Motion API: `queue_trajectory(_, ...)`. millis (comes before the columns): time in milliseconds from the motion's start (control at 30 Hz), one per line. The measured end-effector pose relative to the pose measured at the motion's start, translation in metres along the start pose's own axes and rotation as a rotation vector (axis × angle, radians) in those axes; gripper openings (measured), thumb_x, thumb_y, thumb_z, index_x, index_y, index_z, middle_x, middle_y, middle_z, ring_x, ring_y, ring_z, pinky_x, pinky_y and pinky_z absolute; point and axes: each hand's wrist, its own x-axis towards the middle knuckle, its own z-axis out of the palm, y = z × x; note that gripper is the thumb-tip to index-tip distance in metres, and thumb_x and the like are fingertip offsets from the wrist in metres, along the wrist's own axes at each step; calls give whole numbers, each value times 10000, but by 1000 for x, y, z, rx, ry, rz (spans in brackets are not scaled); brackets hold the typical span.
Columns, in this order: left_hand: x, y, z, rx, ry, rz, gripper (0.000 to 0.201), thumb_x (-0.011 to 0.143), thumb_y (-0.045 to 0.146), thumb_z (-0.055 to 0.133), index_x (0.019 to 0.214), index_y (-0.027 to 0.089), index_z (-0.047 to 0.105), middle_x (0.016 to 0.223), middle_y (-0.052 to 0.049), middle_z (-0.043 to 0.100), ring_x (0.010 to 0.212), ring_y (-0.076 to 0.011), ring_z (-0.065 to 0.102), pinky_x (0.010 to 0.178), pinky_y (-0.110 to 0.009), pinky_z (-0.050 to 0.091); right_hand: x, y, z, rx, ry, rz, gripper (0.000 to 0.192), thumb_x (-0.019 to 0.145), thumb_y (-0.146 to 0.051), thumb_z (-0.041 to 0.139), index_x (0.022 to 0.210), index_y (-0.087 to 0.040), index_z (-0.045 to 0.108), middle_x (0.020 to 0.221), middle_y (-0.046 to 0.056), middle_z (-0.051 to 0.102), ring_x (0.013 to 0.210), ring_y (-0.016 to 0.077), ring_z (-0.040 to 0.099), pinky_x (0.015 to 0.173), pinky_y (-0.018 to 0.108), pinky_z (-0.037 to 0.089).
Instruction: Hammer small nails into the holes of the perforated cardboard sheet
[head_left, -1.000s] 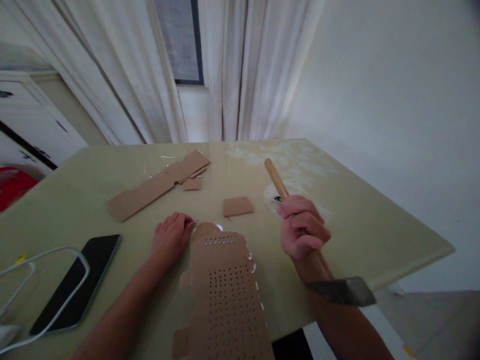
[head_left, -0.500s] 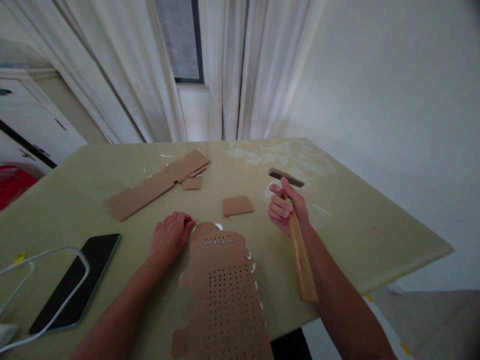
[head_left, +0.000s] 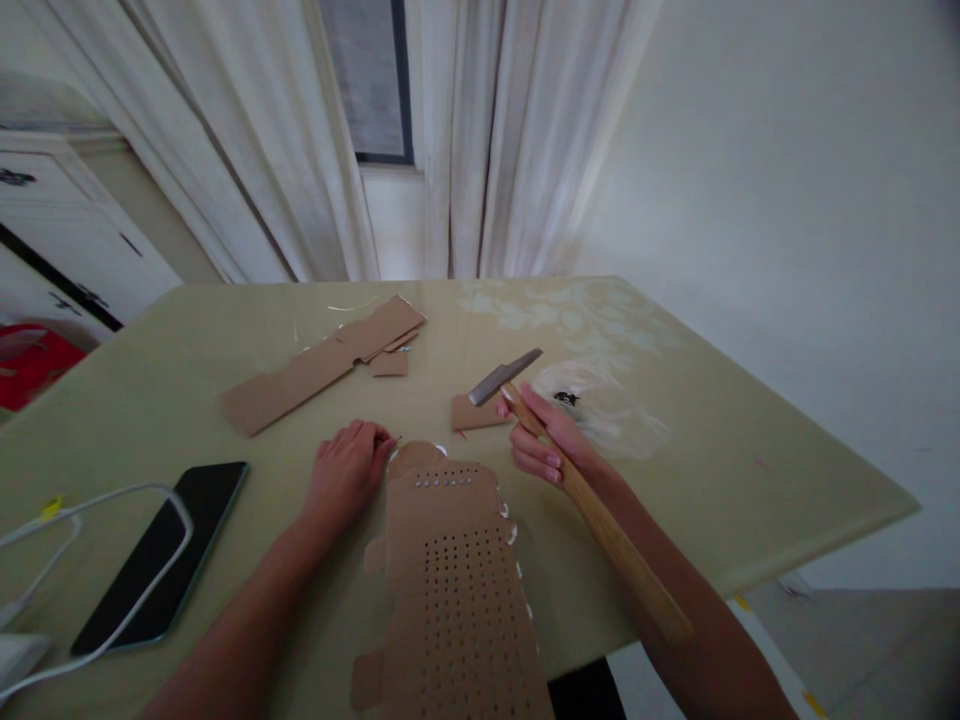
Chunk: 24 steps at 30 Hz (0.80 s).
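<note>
Over table [head_left: 735, 450]: right hand [head_left: 551, 440] gripping hammer [head_left: 600, 517], left hand [head_left: 349, 460] pinching nail [head_left: 399, 438].

Left hand [head_left: 347, 465] set just left of the holed cardboard's [head_left: 450, 510] top end, fingertips pinched! Right hand [head_left: 568, 433] off its right side, fingers wrapped firmly (both forearms [head_left: 262, 600] angling inward).

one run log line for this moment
left hand: pinching thin item beside perforated cardboard | right hand: gripping hammer near its head | phone: left of left forearm
</note>
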Motion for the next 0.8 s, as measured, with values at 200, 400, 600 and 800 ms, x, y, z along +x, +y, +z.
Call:
queue_trajectory(200, 0, -1, 0, 7, 7, 7, 233, 1085, 309, 488, 1058, 185, 684, 1106, -130, 722, 1101, -320, 673, 914, -439, 459, 4, -5, -9, 109, 226, -58, 388, 1116, -439, 432, 1022, -165, 689, 352, -122, 391, 262, 94, 253, 319, 196, 211)
queue_trajectory(400, -1, 2, -2, -6, -20, -2, 229, 1077, 311, 486, 1045, 184, 674, 1112, -137, 723, 1104, -327, 667, 928, -446, 466, 3, -7, -8, 114, 254, -120, 383, 1123, -418, 446, 1045, -156, 714, 365, -120, 390, 293, 91, 219, 335, 200, 209)
queue_trajectory(600, 2, -6, 4, -162, 79, -29, 225, 1040, 323, 475, 1012, 184, 649, 1076, -151, 733, 1044, -329, 686, 901, -456, 507, -4, -7, 7, 112, 189, -192, 434, 1138, -477, 429, 989, -185, 712, 390, -124, 351, 324, 85, 187, 371, 194, 232)
queue_trajectory(800, 2, -9, -7, -483, 290, -83, 362, 997, 456, 522, 1192, 198, 685, 959, -71, 761, 893, -261, 713, 862, -397, 548, -3, -5, 7, 95, 157, -180, 472, 1139, -508, 419, 961, -185, 714, 389, -124, 342, 319, 84, 173, 362, 196, 212)
